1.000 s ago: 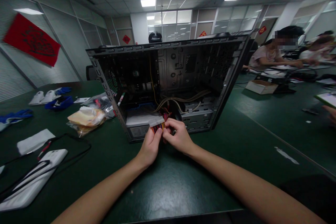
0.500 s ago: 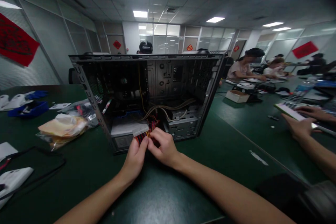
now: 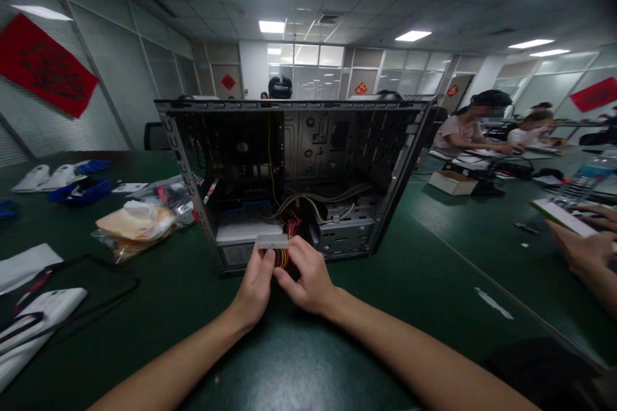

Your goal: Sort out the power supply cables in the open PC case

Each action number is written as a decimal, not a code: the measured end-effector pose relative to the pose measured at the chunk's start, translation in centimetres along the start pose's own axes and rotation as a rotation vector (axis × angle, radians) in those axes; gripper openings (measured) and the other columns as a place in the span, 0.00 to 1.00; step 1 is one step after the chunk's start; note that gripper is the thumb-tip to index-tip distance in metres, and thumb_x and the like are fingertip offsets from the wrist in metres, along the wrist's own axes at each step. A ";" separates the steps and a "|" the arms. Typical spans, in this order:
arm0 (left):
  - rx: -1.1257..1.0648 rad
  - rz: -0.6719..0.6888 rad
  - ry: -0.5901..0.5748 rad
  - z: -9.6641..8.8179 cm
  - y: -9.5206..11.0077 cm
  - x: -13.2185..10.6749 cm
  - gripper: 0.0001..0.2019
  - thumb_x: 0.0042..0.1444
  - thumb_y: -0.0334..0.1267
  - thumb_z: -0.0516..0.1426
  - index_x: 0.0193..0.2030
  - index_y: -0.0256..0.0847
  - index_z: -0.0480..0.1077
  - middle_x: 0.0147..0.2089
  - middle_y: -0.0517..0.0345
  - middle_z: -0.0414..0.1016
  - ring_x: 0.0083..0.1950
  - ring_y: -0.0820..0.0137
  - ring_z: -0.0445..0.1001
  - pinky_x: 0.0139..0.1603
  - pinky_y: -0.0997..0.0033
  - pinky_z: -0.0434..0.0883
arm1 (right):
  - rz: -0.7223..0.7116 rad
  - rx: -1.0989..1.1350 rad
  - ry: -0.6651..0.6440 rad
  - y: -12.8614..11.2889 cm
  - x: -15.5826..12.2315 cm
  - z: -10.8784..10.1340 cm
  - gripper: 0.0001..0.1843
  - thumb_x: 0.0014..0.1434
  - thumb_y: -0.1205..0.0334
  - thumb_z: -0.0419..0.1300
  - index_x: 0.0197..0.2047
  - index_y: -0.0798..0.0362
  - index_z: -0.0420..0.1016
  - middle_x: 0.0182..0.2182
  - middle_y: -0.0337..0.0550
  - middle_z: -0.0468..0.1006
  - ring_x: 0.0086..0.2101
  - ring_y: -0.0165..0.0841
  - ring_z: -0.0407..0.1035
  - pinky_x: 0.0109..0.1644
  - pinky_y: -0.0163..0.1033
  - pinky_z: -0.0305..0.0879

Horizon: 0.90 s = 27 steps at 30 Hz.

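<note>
No words can be read here; the red sign [image 3: 45, 74] on the wall is too blurry. The left hand [image 3: 254, 286] pinches a white plastic plug [image 3: 272, 241]. The right hand [image 3: 307, 279] is curled tight on its red and yellow wires [image 3: 282, 259]. Both are just in front of the open metal case [image 3: 299, 167], a dark box with little holes, on the smooth green table [image 3: 299, 359].

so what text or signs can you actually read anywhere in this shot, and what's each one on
Nothing reads clearly enough to quote.
Large red banner on the left wall: dark characters, blurred.
Small red diamond signs on the far doors: too small.
Red banner at far right: blurred.
White plastic connector on the red and yellow wire bundle, held by the left hand and right hand: no print legible.
</note>
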State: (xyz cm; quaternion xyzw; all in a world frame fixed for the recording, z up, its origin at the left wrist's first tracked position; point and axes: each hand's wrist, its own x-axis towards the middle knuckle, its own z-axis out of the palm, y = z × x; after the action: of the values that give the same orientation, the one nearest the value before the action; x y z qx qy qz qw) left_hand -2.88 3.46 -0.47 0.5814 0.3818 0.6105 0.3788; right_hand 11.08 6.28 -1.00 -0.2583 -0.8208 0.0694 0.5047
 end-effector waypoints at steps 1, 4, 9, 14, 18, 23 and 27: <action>0.005 0.026 0.000 -0.1 0.1 -0.1 0.24 0.65 0.58 0.51 0.54 0.38 0.68 0.51 0.49 0.73 0.56 0.59 0.69 0.62 0.61 0.62 | -0.037 -0.042 -0.003 -0.2 -0.1 0.0 0.12 0.65 0.54 0.53 0.39 0.55 0.70 0.36 0.48 0.72 0.37 0.37 0.66 0.40 0.41 0.66; -0.026 0.155 -0.060 -0.4 0.2 -0.3 0.23 0.65 0.59 0.48 0.47 0.41 0.68 0.46 0.52 0.71 0.50 0.61 0.69 0.57 0.62 0.65 | -0.260 -0.170 0.033 -0.9 -0.2 -0.2 0.09 0.64 0.60 0.53 0.39 0.54 0.71 0.38 0.50 0.75 0.38 0.39 0.68 0.41 0.43 0.67; -0.216 0.214 -0.124 -0.7 -0.9 0.2 0.26 0.60 0.66 0.48 0.43 0.42 0.66 0.42 0.53 0.66 0.45 0.60 0.66 0.54 0.59 0.65 | -0.404 -0.089 0.003 -2.0 0.2 0.1 0.21 0.62 0.64 0.52 0.58 0.57 0.63 0.47 0.56 0.76 0.49 0.42 0.70 0.49 0.47 0.68; -0.268 0.081 -0.180 -0.9 -2.8 0.1 0.29 0.59 0.68 0.47 0.39 0.41 0.67 0.41 0.52 0.68 0.47 0.59 0.66 0.56 0.58 0.64 | -0.299 -0.042 -0.034 -2.0 0.4 -0.2 0.15 0.64 0.65 0.53 0.53 0.57 0.67 0.32 0.47 0.79 0.31 0.36 0.73 0.40 0.43 0.68; -0.155 -0.071 -0.210 -0.4 -2.8 -1.0 0.31 0.61 0.68 0.45 0.44 0.39 0.69 0.40 0.52 0.71 0.44 0.61 0.69 0.51 0.61 0.67 | -0.199 -0.029 0.044 -2.3 2.8 -2.5 0.10 0.67 0.62 0.55 0.47 0.56 0.74 0.31 0.44 0.81 0.29 0.32 0.73 0.36 0.37 0.66; -0.051 -0.176 -0.427 1.3 -1.9 -1.8 0.36 0.62 0.68 0.40 0.30 0.35 0.70 0.27 0.54 0.69 0.30 0.67 0.69 0.36 0.67 0.67 | 0.036 -0.166 -0.033 -3.3 9.0 -3.3 0.14 0.68 0.53 0.55 0.47 0.53 0.76 0.34 0.42 0.82 0.30 0.30 0.74 0.35 0.32 0.64; -0.001 -0.230 -0.443 1.7 -1.8 -1.8 0.35 0.61 0.68 0.44 0.28 0.36 0.69 0.25 0.54 0.69 0.28 0.68 0.69 0.34 0.69 0.66 | 0.023 -0.417 -0.224 -4.2 13.3 -1.0 0.14 0.68 0.50 0.56 0.44 0.49 0.76 0.39 0.41 0.82 0.38 0.35 0.76 0.38 0.34 0.65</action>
State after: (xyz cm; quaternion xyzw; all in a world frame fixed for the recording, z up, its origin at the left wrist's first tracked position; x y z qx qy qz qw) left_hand -1.06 2.60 -2.79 0.6537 0.3528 0.4212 0.5204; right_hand 5.69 9.11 11.53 -0.3569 -0.8654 -0.0678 0.3452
